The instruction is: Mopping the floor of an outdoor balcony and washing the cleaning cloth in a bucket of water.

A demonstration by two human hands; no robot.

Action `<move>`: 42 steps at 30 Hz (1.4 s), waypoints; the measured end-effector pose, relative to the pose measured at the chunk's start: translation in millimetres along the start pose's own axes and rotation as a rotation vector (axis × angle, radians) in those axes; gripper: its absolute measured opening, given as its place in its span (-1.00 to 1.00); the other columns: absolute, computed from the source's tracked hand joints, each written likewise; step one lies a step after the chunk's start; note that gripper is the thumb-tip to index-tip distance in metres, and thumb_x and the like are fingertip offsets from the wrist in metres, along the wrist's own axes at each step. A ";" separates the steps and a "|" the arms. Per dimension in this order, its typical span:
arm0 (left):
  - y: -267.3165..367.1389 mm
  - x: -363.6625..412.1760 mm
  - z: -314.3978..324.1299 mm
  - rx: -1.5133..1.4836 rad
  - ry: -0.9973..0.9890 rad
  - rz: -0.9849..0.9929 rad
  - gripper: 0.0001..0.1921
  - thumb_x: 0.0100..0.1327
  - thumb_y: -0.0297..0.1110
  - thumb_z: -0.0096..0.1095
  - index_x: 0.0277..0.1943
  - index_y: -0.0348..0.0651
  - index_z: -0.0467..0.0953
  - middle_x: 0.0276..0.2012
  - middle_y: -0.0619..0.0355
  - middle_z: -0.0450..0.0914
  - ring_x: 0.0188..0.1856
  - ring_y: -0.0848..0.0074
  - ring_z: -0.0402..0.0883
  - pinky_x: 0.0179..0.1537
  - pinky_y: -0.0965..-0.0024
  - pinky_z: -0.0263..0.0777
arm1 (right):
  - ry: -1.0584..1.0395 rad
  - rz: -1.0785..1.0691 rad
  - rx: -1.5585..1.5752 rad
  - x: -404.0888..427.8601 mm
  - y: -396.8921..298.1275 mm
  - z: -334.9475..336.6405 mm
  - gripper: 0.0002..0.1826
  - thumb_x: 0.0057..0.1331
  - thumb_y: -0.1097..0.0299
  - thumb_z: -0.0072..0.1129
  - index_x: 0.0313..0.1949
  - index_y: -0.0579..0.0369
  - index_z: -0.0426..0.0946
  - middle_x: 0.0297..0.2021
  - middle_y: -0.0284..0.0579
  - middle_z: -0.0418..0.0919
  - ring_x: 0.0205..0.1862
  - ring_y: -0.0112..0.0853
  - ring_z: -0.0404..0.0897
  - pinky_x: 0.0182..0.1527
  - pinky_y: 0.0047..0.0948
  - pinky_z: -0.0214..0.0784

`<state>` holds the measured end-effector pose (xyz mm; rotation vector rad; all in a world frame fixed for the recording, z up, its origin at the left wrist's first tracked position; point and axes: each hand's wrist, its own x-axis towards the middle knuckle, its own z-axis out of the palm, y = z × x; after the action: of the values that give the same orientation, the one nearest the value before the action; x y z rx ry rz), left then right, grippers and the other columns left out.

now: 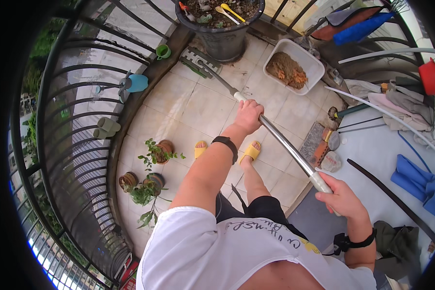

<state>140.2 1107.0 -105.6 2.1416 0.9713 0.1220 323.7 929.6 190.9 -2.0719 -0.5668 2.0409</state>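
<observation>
A flat mop with a metal pole [286, 140] runs slantwise across the tiled balcony floor. My left hand [250, 115] is closed around the pole near its white collar, with a wrist strap below. My right hand [342, 197] grips the pale end sleeve close to my body. At the far end, the grey-green mop head [202, 62] lies on the tiles, touching or very close to the base of a large black plant pot [221, 45]. Both of my feet, in yellow slippers [251, 152], stand on the tiles below the pole.
A white tub [293, 87] holding brown soil-like matter stands right of the big pot. Several small potted plants [163, 151] sit at left, inside the curved railing [76, 67]. A blue watering can or spray bottle [137, 83] is on the ledge. Bricks and stones [319, 153] lie at right.
</observation>
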 end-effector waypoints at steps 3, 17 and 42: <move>14.7 -10.6 9.9 -0.028 -0.016 0.001 -0.79 0.03 -0.29 0.36 -0.30 -0.08 0.48 -0.17 0.07 0.44 0.15 0.16 0.32 0.31 -0.08 0.05 | 0.023 0.038 -0.014 -17.2 13.4 1.2 -0.34 0.19 0.46 0.17 0.31 0.14 0.24 -0.53 -0.36 0.41 -0.65 -0.64 0.34 -0.62 -0.59 0.21; 22.3 -16.5 -4.5 -0.060 -0.138 0.046 -0.78 -0.06 -0.42 0.34 -0.30 -0.10 0.50 -0.19 0.10 0.46 0.15 0.18 0.33 0.33 -0.14 0.02 | 0.006 0.081 0.151 -41.2 1.7 11.2 -0.45 0.24 0.46 0.17 0.22 0.23 0.30 -0.52 -0.38 0.40 -0.68 -0.64 0.35 -0.63 -0.60 0.24; -80.9 -82.4 -84.4 0.144 -0.571 0.204 -0.77 0.01 -0.51 0.20 -0.21 -0.10 0.52 -0.17 0.07 0.49 0.15 0.14 0.34 0.38 -0.15 -0.09 | -0.145 -0.010 1.002 -11.1 39.7 197.6 -0.53 0.34 0.46 -0.05 0.23 0.26 0.22 -0.42 -0.09 0.47 -0.73 -0.49 0.36 -0.68 -0.58 0.21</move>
<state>1.9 1136.2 -84.0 2.2147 0.4393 -0.4509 134.0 862.0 177.4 -1.3080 0.3870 1.8688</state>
